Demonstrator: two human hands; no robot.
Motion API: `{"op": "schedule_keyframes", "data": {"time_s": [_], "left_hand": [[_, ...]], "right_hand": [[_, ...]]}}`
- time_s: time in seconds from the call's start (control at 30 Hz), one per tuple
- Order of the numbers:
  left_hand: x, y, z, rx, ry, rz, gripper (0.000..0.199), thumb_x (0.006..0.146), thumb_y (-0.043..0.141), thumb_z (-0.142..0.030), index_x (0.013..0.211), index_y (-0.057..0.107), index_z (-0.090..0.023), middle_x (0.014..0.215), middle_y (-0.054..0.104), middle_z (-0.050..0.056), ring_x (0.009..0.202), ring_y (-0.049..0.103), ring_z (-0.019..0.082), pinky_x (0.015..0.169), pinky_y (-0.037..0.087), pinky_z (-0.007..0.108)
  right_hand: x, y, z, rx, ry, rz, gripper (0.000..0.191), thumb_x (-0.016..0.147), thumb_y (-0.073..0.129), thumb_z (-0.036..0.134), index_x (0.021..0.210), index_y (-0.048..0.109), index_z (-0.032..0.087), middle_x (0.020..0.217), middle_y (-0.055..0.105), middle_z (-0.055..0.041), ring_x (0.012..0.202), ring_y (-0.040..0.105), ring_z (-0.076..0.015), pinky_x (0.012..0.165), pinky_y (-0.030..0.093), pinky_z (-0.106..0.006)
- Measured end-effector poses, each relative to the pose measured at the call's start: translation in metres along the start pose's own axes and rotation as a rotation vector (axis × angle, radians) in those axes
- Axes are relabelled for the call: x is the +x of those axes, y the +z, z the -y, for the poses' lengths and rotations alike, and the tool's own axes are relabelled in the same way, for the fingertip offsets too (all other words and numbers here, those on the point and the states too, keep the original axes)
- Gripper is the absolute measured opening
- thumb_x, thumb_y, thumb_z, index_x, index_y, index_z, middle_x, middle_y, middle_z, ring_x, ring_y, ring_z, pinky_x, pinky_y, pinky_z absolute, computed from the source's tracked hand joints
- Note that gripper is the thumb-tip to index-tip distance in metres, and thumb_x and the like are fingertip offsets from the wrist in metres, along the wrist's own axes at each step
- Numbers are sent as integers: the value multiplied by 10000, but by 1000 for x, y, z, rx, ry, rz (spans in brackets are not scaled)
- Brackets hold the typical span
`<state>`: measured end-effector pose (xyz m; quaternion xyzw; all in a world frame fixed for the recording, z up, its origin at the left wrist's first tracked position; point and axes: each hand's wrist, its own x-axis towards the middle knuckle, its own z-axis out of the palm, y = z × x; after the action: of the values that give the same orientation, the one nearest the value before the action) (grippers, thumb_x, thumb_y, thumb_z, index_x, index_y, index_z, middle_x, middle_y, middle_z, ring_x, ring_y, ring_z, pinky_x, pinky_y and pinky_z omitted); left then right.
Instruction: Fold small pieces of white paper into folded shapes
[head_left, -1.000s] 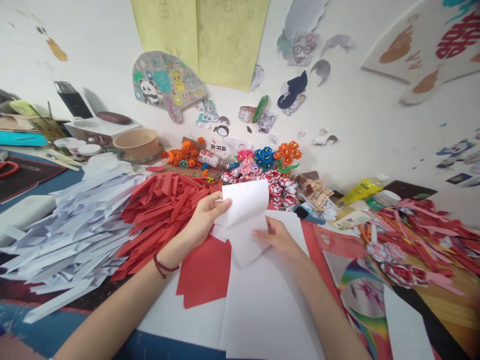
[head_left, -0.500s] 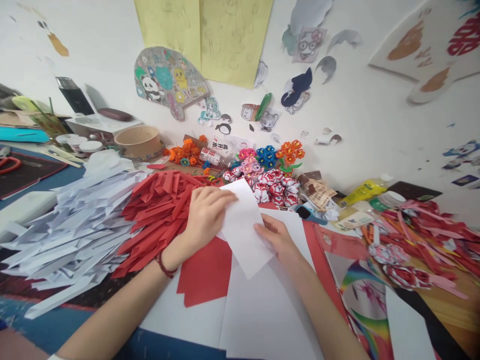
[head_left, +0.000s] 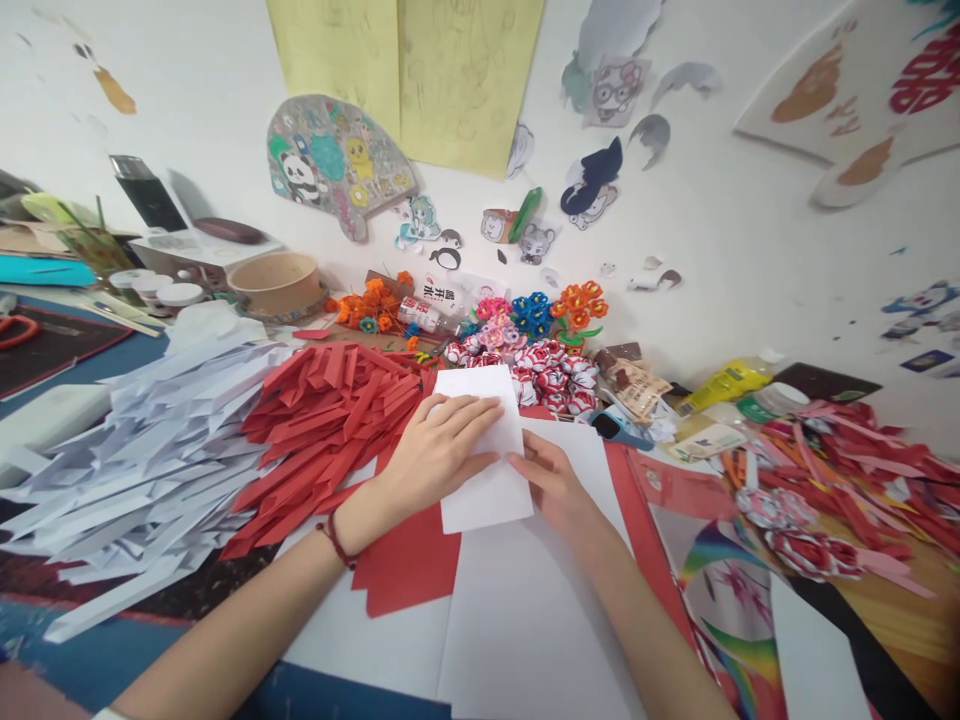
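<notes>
A small white sheet of paper (head_left: 480, 505) is held above larger white sheets (head_left: 525, 630) on the table. My left hand (head_left: 442, 445) lies across its front, fingers stretched out and flat, pressing on the paper. At its right edge my right hand (head_left: 549, 470) grips the sheet, thumb in front and the other fingers partly hidden behind. Red paper (head_left: 416, 570) lies under my left wrist. Further left are a heap of folded red paper strips (head_left: 322, 430) and a heap of folded white paper strips (head_left: 150, 460).
Red-and-white paper flowers (head_left: 551, 375) and orange flowers (head_left: 375, 305) line the wall. A round tan container (head_left: 274, 280) stands back left, with red-handled scissors (head_left: 16, 330) at far left. To the right are a smartwatch (head_left: 609, 426), a yellow bottle (head_left: 724, 385) and coloured strips (head_left: 862, 470).
The small white sheet has turned from tilted to nearly upright. My left hand has moved from its upper left edge down onto its face. My right hand stays at the right edge.
</notes>
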<state>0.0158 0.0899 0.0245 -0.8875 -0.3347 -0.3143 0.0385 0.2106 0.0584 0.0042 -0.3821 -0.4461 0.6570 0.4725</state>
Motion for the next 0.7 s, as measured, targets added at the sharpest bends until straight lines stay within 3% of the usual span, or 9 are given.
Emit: {"op": "schedule_keyframes", "data": {"time_s": [0.13,0.47,0.7], "left_hand": [[0,0,1,-34,-37,-16,489,925,481,-462,1324,497,-180,1357,555,95,1219,498,242,1003,295,402],[2,-6,-2,-113,-152,-34,552,871,562,-485,1328,452,-194,1308,576,100,1148,522,242,952,315,375],[0,-4,-1,-182,-126,-57,266,902,541,-409,1030,610,-186,960,689,44,910,589,181,927,315,366]], "right_hand": [[0,-2,-1,14,-32,23,446,767,720,353,1176,648,191,1068,708,-94,954,665,-275,764,518,-347],[2,-7,-2,87,-109,-69,366,749,741,346,1085,702,207,1024,726,-83,905,681,-275,740,530,-355],[2,-9,-4,63,-110,-114,326,708,764,359,991,718,204,951,732,-82,830,684,-271,698,523,-364]]}}
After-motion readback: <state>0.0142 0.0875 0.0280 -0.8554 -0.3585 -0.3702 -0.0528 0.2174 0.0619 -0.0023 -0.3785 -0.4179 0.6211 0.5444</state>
